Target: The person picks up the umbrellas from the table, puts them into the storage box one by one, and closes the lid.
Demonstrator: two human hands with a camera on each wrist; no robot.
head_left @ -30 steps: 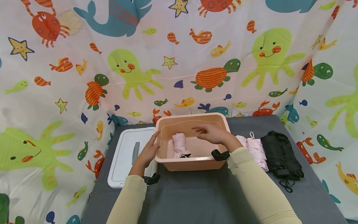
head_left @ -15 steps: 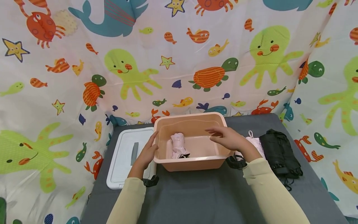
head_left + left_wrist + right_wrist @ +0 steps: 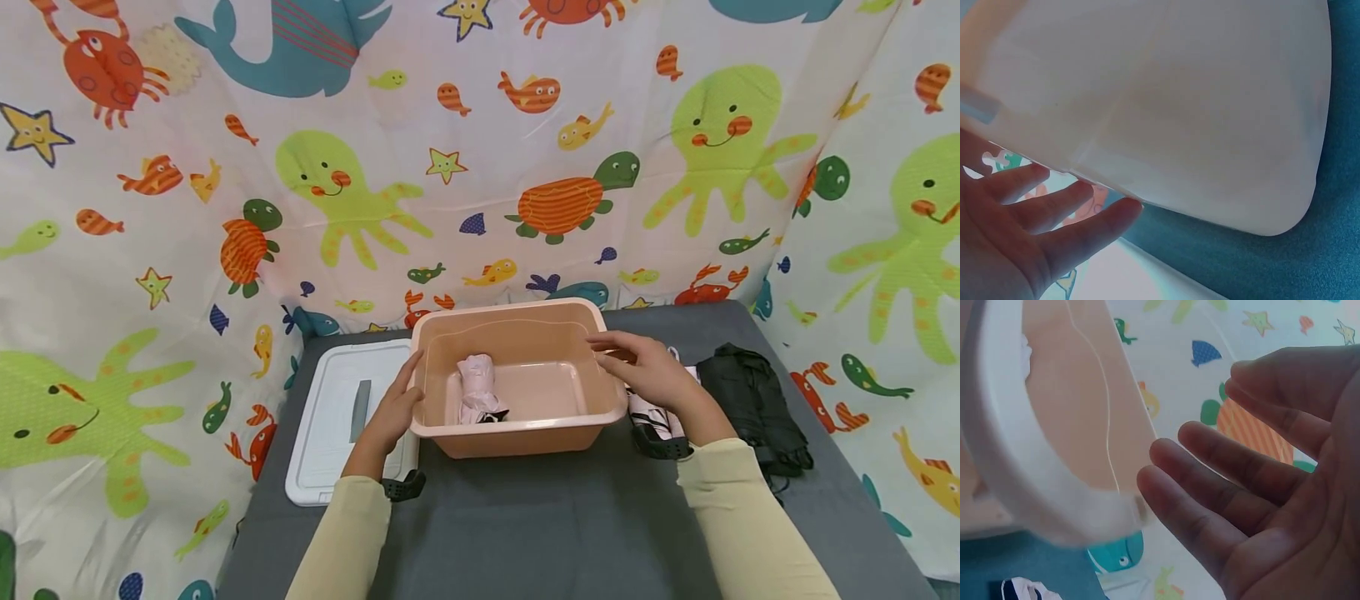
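Observation:
A peach plastic bin [image 3: 517,442] stands at the back of the table, with a pale pink rolled bundle [image 3: 477,379] lying in its left part. My left hand [image 3: 392,421] is at the bin's left side; in the left wrist view its fingertips [image 3: 1125,209] touch the wall's edge, fingers extended. At the right rim hovers my right hand [image 3: 660,379], fingers loosely extended and holding nothing, as the right wrist view also shows. Pale pink cloth [image 3: 654,414] with black trim lies on the table below that hand, largely hidden by it.
Left of the bin lies a white lid [image 3: 326,433] with a grey handle [image 3: 361,410]. A black fabric bundle [image 3: 750,408] lies at the right. Behind rises a curtain [image 3: 487,250] printed with sea animals. Grey cloth covers the table [image 3: 510,525].
My right hand has moved right, from over the bin's inside to its right rim, now covering more of the pink cloth beside it. The left hand stays at the left side.

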